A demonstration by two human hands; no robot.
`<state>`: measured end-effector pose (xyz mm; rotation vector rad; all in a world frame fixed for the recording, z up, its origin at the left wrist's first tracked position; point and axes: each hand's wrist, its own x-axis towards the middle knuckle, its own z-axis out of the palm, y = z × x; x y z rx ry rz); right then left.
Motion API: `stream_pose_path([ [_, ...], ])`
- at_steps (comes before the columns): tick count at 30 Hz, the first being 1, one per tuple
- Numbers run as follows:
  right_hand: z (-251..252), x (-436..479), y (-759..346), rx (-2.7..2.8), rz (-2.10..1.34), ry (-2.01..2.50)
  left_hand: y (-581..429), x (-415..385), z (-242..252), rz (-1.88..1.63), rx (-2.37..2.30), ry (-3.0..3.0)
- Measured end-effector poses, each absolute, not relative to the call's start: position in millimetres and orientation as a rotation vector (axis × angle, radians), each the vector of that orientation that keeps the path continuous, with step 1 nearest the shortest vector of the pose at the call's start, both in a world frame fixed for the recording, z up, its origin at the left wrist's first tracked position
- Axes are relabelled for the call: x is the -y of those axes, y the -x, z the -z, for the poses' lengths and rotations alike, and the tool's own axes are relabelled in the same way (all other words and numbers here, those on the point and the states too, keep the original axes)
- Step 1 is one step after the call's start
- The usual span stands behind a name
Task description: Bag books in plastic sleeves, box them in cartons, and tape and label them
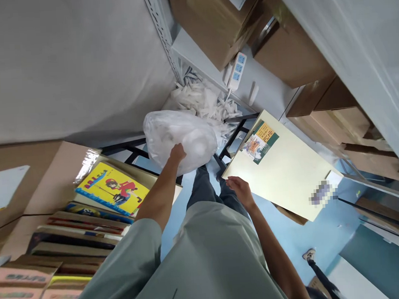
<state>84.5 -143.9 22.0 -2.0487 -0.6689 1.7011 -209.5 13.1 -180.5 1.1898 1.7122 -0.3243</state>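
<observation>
A bulging translucent plastic bag (185,134), with white rounded contents showing through, is in front of me between two tables. My left hand (177,154) is closed on the near side of the bag. My right hand (239,190) hovers by the near corner of a cream tabletop (288,171); its fingers are loosely bent and hold nothing visible. On that tabletop lies a small green and yellow illustrated book (260,142). To my left, a yellow illustrated book (112,189) rests above a stack of other books (79,231).
White paper scraps (199,95) are heaped behind the bag. A power strip (237,71) lies on a shelf beside cardboard boxes (215,22). Dark table legs (132,149) flank the bag. Another person's shoe (309,254) shows at lower right on the blue floor (279,235).
</observation>
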Motion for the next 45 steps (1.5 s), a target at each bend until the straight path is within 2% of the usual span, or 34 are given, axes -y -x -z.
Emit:
stream_pose_path([
  [5, -22, 147, -83, 0.674, -1.697, 2.062, 206, 2, 182, 0.322, -1.735, -1.237],
  [11, -29, 140, -81, 0.731, -1.698, 1.999, 199, 0, 155, 0.212, -1.822, -1.338],
  [16, -31, 129, -75, 0.802, -1.707, 1.918, 205, 2, 107, -0.144, -1.951, -1.295],
  [22, -34, 102, -66, 0.972, -1.627, 1.828, 217, 20, 42, -0.543, -1.869, -1.075],
  [29, -47, 56, -47, 1.317, -1.513, 1.748, 230, 25, -23, -0.809, -1.766, -0.967],
  [38, -76, 22, -21, 1.907, -1.317, 1.511, 240, 12, -94, -0.744, -1.510, -1.129],
  [45, -96, 9, -15, 2.196, -1.122, 1.367, 240, -2, -138, -0.533, -1.227, -1.376],
])
